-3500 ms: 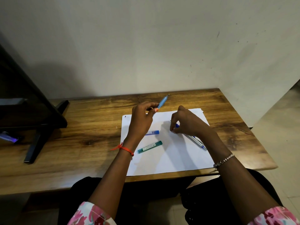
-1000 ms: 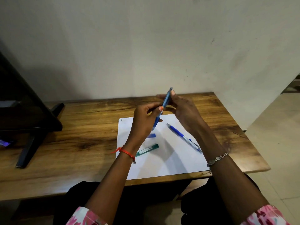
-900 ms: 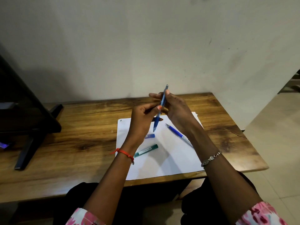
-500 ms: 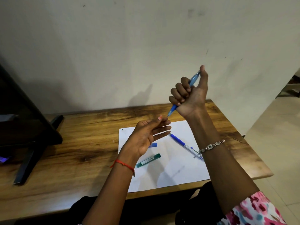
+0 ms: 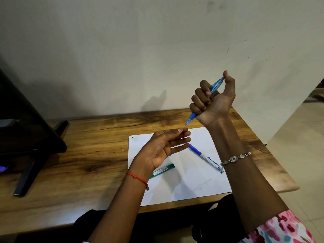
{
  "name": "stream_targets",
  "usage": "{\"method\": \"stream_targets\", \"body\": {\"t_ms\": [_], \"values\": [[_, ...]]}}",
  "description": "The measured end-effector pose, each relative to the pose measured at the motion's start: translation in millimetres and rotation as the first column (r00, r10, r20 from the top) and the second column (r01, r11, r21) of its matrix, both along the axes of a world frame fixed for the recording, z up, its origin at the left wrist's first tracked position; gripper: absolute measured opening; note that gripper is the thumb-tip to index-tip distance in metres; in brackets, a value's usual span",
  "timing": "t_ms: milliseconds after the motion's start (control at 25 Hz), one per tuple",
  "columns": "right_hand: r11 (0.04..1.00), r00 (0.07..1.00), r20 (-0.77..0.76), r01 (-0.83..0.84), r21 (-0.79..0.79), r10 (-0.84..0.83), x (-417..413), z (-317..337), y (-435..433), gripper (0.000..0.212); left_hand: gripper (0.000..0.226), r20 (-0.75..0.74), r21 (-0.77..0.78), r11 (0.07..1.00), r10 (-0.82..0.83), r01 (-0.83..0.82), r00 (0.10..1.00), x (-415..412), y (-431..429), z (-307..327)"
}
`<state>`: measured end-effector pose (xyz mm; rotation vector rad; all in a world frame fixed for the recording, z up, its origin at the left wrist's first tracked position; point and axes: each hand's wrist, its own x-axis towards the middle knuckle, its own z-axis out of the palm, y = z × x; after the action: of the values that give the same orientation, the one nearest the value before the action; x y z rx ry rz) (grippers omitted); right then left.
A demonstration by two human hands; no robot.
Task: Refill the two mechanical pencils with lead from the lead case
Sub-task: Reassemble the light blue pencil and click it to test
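Observation:
My right hand [image 5: 213, 100] is raised above the table in a fist around a light blue mechanical pencil [image 5: 216, 85], thumb on its top end and tip pointing down-left. My left hand [image 5: 164, 149] is held flat, palm up and fingers together, just below that tip with nothing visible in it. A second blue and silver mechanical pencil [image 5: 205, 157] lies slanted on the white paper sheet [image 5: 189, 183]. The green lead case [image 5: 162, 171] lies on the paper beside my left wrist. A small blue piece shows partly under my left hand.
The wooden table [image 5: 87, 155] stands against a pale wall. A dark monitor on a black stand [image 5: 26, 137] occupies the left side. The table's right edge drops to a tiled floor [image 5: 301, 155]. My lap is below the near edge.
My right hand took the light blue pencil from my left, lifted it high and closed into a fist with the thumb on top. My left hand opened flat beneath the tip.

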<state>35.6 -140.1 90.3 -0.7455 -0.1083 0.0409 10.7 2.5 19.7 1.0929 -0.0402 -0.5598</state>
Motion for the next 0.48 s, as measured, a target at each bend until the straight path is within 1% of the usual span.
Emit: {"method": "stream_targets", "body": {"t_ms": [240,480], "values": [[0.998,1.000,0.009,0.016,-0.058,-0.015,-1.0,1.0,0.2,0.064,0.018,-0.027,-0.046,0.999,0.006,-0.008,1.000,0.8,-1.9,-2.1],[0.999,1.000,0.028,0.002,-0.043,-0.001,-1.2,0.0,1.3,0.067,0.021,-0.037,-0.055,0.998,0.012,-0.014,0.999,1.9,-1.1,-2.9]]}}
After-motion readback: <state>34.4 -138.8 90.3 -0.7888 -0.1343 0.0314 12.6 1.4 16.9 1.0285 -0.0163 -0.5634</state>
